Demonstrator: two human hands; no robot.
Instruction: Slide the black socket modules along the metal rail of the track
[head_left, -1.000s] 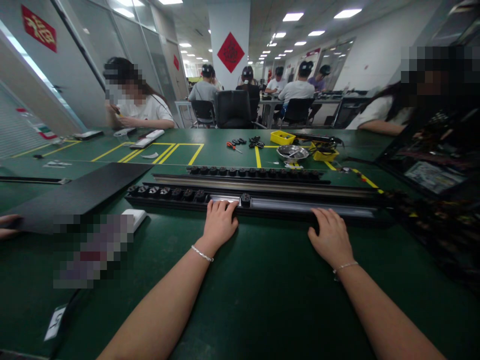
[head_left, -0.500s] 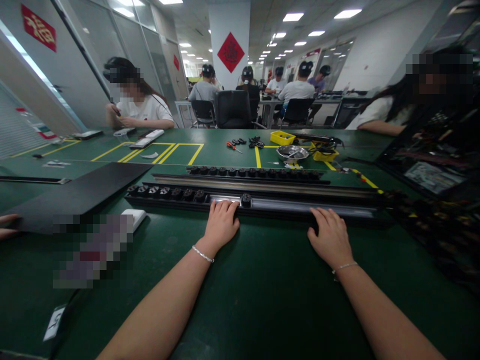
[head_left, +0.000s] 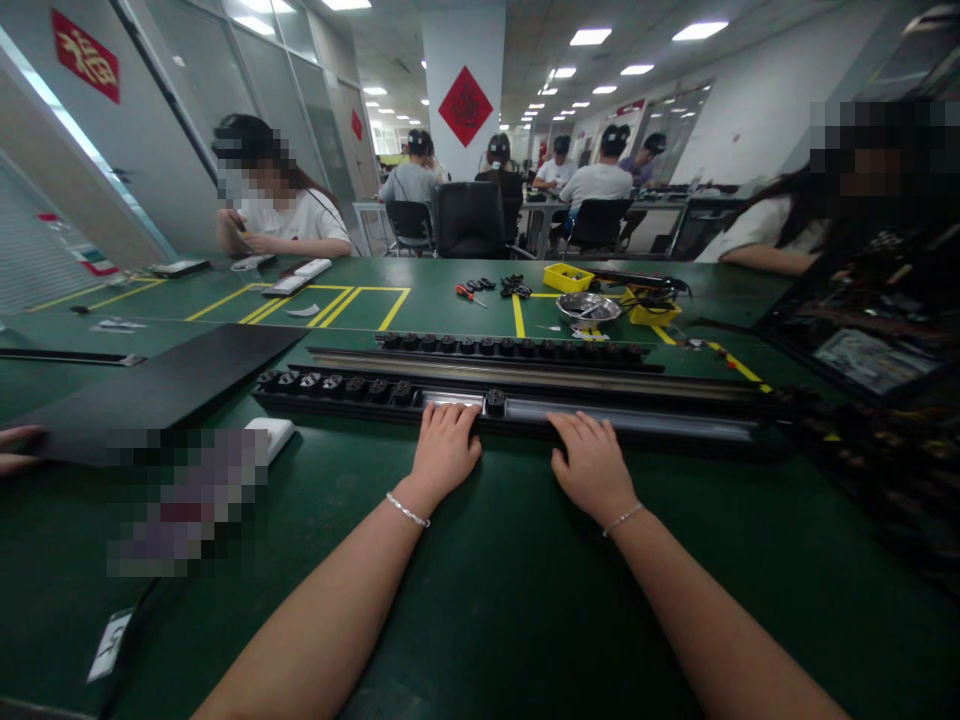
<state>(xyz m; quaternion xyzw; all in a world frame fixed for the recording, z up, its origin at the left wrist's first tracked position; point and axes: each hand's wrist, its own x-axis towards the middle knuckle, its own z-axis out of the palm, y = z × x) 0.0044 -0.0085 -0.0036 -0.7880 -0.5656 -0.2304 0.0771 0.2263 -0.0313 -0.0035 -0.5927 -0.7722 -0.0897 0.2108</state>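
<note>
A long black power strip housing (head_left: 660, 424) lies across the green table in front of me, with a shiny channel along its top. Several black socket modules (head_left: 356, 388) sit in a row at its left part. One lone socket module (head_left: 495, 402) stands in the channel between my two hands. My left hand (head_left: 448, 448) rests its stretched fingers over the housing's near edge, just left of that module. Fingers out, my right hand (head_left: 594, 462) touches the near edge farther right. Both hands look open. The undersides of my fingers are hidden.
Behind lie a long metal rail (head_left: 540, 372) and another row of socket modules (head_left: 510, 346). Farther back are a screwdriver (head_left: 469, 295), a metal bowl (head_left: 589, 308) and a yellow bin (head_left: 568, 277). At left, a person's hand (head_left: 19, 448) touches a black panel (head_left: 172, 385). Dark parts crowd the right.
My right hand has moved left along the housing's near edge, closer to the lone socket module. My left hand stays in place on the edge.
</note>
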